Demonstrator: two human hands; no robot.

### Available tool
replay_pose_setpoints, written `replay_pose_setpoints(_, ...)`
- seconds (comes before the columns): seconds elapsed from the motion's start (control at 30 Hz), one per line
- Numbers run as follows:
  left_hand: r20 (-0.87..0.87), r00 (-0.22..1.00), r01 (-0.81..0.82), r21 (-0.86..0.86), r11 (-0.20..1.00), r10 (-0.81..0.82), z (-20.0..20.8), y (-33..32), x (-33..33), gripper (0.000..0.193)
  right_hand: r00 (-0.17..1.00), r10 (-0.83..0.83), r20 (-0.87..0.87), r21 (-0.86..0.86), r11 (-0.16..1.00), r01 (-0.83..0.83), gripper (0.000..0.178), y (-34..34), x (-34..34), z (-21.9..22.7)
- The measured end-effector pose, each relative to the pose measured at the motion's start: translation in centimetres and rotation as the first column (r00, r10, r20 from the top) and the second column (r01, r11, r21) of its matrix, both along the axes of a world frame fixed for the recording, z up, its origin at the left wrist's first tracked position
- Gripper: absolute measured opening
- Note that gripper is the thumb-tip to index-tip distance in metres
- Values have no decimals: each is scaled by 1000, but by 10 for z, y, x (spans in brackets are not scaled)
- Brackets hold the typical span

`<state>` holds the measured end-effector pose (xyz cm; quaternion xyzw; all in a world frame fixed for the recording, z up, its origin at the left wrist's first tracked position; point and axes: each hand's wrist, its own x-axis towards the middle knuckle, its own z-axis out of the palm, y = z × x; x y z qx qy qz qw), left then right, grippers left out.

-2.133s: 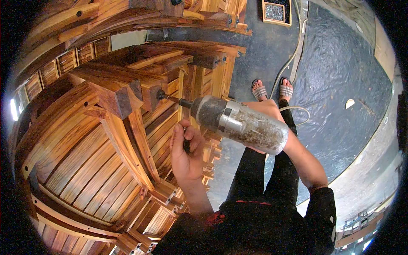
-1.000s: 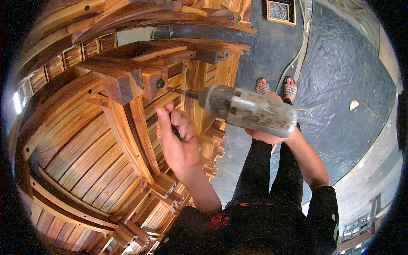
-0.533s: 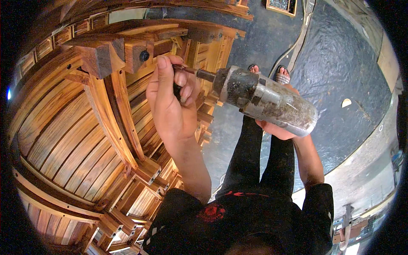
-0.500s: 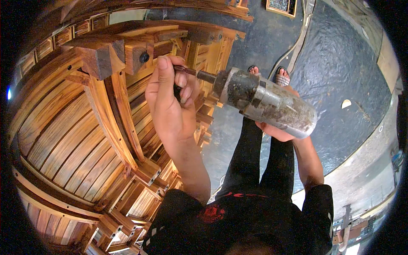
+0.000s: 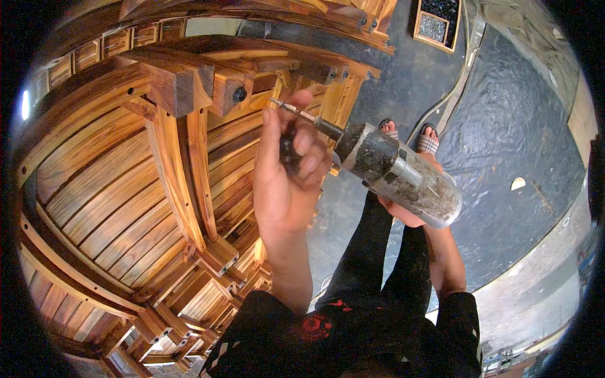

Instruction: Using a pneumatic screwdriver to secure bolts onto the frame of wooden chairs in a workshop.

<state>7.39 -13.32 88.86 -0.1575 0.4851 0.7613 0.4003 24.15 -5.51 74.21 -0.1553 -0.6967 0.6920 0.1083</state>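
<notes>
My right hand (image 5: 405,214) grips a worn grey-and-black power driver (image 5: 403,173) from below; its handle is hidden behind the body. A thin driver bit (image 5: 296,110) sticks out from the nose toward the upper left. My left hand (image 5: 287,167) is raised beside the bit, thumb up and fingers curled over something dark (image 5: 289,150) in the palm, too shaded to name. The thumb and index fingertip are close around the bit's tip. Just left of them, a black bolt head (image 5: 239,94) sits in the end of a wooden block (image 5: 228,88).
Slatted wooden furniture frames (image 5: 107,208) fill the left side, with beams and legs jutting toward my left arm. A partitioned wooden box (image 5: 435,25) of small hardware stands on the dark floor (image 5: 504,120) at the top. A cable (image 5: 435,107) runs past my sandalled feet.
The view has shifted, and the hardware box shows more. My left fingers have opened slightly around the bit, whose tip now shows. The driver is tilted more steeply.
</notes>
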Motion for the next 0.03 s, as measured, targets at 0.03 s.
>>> replay_pose_setpoints(0.03,23,1000,1,20,1000,-1,-2,-3,-2,41,995,-41,-93,-3,999,41,35,-2,-5,-5)
